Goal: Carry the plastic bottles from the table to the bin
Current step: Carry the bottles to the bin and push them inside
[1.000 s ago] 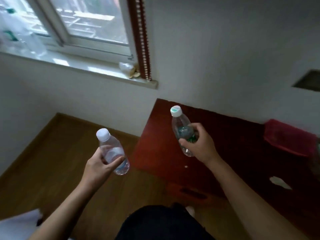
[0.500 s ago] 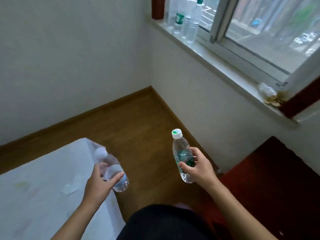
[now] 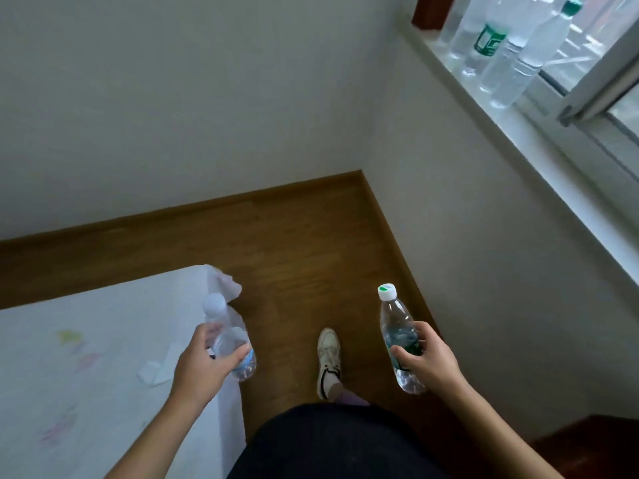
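Upright, caps up — left hand point(image 3: 198, 366) grips blue-label bottle point(image 3: 230, 338), right hand point(image 3: 427, 359) green-label bottle point(image 3: 397, 335).

Both bare forearms are reaching forward from the lower edge of the view, well apart. The left hand point(image 3: 200, 364) is wrapping around the body of a clear bottle point(image 3: 230, 340), thumb across its front. The right hand point(image 3: 428, 361) is gripping a green-labelled bottle point(image 3: 397, 337) mid-body, fingers point(image 3: 423, 335) curling round it, cap tilting up and away.
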Available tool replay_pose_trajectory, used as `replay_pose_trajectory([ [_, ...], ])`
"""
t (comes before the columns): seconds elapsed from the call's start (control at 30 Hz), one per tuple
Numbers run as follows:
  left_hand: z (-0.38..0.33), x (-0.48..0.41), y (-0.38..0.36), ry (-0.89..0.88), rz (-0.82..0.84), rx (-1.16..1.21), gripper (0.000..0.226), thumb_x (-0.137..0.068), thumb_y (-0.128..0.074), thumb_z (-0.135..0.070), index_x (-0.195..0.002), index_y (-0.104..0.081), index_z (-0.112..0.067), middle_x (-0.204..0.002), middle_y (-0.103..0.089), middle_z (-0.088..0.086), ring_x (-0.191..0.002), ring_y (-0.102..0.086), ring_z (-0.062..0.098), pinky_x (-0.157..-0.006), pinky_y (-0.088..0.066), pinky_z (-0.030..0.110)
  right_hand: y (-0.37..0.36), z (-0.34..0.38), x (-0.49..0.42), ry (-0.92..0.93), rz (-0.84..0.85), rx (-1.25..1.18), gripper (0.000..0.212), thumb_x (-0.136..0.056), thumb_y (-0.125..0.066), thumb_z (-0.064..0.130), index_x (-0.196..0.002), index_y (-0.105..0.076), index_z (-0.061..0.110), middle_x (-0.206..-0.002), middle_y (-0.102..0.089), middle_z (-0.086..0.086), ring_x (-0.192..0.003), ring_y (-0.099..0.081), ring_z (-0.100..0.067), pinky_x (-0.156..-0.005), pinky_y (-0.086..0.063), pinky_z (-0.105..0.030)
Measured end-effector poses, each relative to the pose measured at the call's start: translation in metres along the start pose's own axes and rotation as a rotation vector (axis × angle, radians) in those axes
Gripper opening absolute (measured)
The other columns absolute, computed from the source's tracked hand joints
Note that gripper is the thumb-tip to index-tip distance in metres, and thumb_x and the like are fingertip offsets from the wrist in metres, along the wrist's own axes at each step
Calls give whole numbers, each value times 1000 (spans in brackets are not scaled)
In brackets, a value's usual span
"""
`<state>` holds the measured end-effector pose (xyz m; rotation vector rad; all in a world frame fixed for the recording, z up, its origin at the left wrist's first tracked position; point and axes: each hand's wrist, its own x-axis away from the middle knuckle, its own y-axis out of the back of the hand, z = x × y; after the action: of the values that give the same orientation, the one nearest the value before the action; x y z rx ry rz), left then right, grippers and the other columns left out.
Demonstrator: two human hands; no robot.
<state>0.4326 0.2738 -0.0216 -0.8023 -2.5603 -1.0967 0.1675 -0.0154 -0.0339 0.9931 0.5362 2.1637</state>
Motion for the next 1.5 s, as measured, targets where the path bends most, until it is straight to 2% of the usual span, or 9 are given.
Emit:
replay_pose_trajectory([
  [0.1,-19,-39,2,37,-62,-14,63,-80,-82,-36,-132,-49,-24,-135,-58,2,-117,-58,23,-85,-52,34,12,20,-53,7,33,17,58,-78,-82,38,-128,-56,26,-112,-67,6,-95,-66,-11,-64,-47,-17],
  [0.33,-39,-89,24,267,-273,91,58,-80,-83,-30,-126,-49,-21,-118,-53,-4,-106,-54,20,-83,-44,34,0,123,-174,154,237,83,68,-71,-83,49,-128,-53,26,-109,-65,10,-99,-68,-12,-74,-59,-26],
  [0.47,-32,-105,44,397,-390,169,60,-77,-85,-32,-125,-52,-22,-117,-57,-2,-108,-57,24,-85,-44,36,-27,207,-232,304,341,155,57,-78,-82,38,-126,-52,29,-120,-66,6,-105,-67,-13,-80,-60,-31],
  [0.7,-6,-172,67,554,-464,291,53,-73,-88,-14,-114,-55,-21,-117,-63,8,-109,-62,35,-88,-44,38,-76,330,-321,455,408,238,62,-79,-81,37,-132,-50,26,-121,-62,8,-106,-65,-14,-76,-58,-26],
  [0.87,-14,-254,96,561,-462,347,58,-66,-87,-27,-113,-52,-25,-117,-61,6,-109,-61,33,-90,-45,40,-89,376,-379,416,355,314,62,-79,-81,34,-132,-51,21,-115,-65,6,-100,-66,-13,-81,-60,-31],
  [1.07,-56,-362,149,447,-379,318,55,-76,-85,-26,-116,-47,-23,-105,-63,4,-96,-64,27,-84,-53,45,-88,418,-439,367,274,343,58,-79,-81,34,-129,-55,18,-108,-66,7,-92,-66,-10,-73,-56,-26],
  [1.17,-79,-408,180,374,-387,342,54,-77,-85,-25,-116,-48,-26,-100,-63,0,-89,-64,17,-69,-54,34,-96,446,-465,361,260,355,57,-80,-81,33,-128,-55,17,-104,-64,9,-90,-64,-9,-70,-51,-20],
  [1.27,-89,-453,210,362,-390,375,58,-79,-83,-26,-122,-45,-33,-105,-60,-10,-92,-60,8,-65,-51,25,-116,482,-500,370,287,392,55,-80,-81,32,-126,-56,16,-99,-61,13,-88,-62,-7,-72,-50,-21],
  [1.5,-65,-520,274,486,-509,430,70,-77,-84,-33,-133,-45,-21,-115,-59,0,-107,-63,23,-77,-55,34,-195,617,-593,493,425,466,49,-82,-80,34,-121,-54,22,-105,-63,5,-92,-63,-17,-74,-51,-29],
])
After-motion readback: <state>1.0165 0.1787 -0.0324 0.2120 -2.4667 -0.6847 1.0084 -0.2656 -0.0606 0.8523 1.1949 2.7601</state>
